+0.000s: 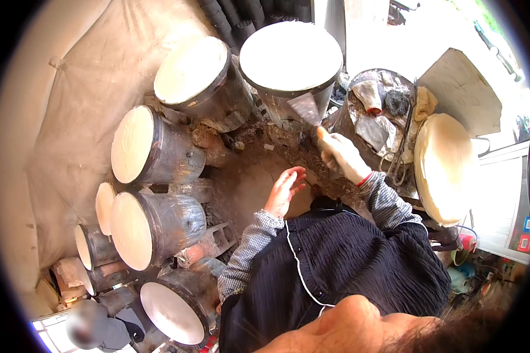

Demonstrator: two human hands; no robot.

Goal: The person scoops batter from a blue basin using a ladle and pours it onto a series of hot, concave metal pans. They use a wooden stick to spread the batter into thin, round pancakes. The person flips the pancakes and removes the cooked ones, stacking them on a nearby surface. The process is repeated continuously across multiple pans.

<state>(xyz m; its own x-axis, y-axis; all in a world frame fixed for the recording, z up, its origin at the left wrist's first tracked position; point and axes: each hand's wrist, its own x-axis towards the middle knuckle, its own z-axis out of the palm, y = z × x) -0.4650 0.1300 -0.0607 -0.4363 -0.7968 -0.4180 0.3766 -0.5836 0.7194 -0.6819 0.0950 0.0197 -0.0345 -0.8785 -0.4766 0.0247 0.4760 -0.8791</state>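
My right hand, in a whitish knit glove with a red cuff, grips the wooden handle of a broad scraper. Its metal blade points up and away, over the side of the big drum stove in front of me. A thin, pale round sheet, very bright in the light, covers that stove's top. My bare left hand hangs in the air before my dark apron, fingers apart and holding nothing. Whether the blade touches the drum, I cannot tell.
More drum stoves with pale round tops curve around my left. To the right, a drum carries a glove, cloths and long tongs. Beside it stands a stack of pale round flatbreads. A co-worker is at lower left.
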